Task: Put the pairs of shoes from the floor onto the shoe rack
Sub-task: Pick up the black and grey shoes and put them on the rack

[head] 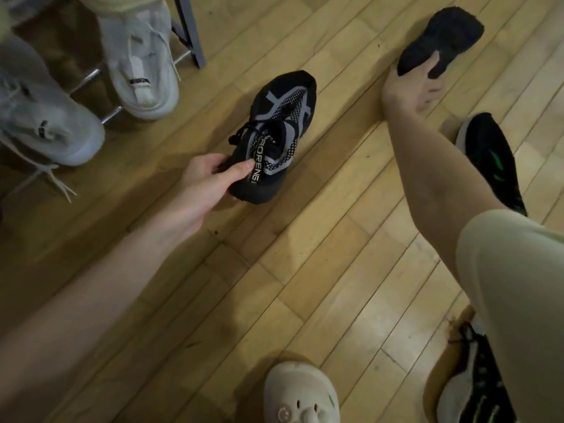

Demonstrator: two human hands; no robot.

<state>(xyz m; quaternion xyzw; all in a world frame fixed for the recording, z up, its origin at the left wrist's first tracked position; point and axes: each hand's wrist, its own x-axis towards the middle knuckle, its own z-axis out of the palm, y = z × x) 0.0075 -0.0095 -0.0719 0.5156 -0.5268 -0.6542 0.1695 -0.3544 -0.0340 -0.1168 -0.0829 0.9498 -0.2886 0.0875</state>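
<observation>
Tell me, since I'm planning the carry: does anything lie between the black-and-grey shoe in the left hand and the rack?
Nothing visible: bare floor separates the black-and-grey shoe, pinched by the left hand, from the rack, where white sneakers sit.

Metal-rod shoe rack stands far left, carrying two white lace-up sneakers. Black-and-grey knit sneaker sits centre on the wooden plank floor. Black shoe lies far right; black green-marked shoe nearer, right.
</observation>
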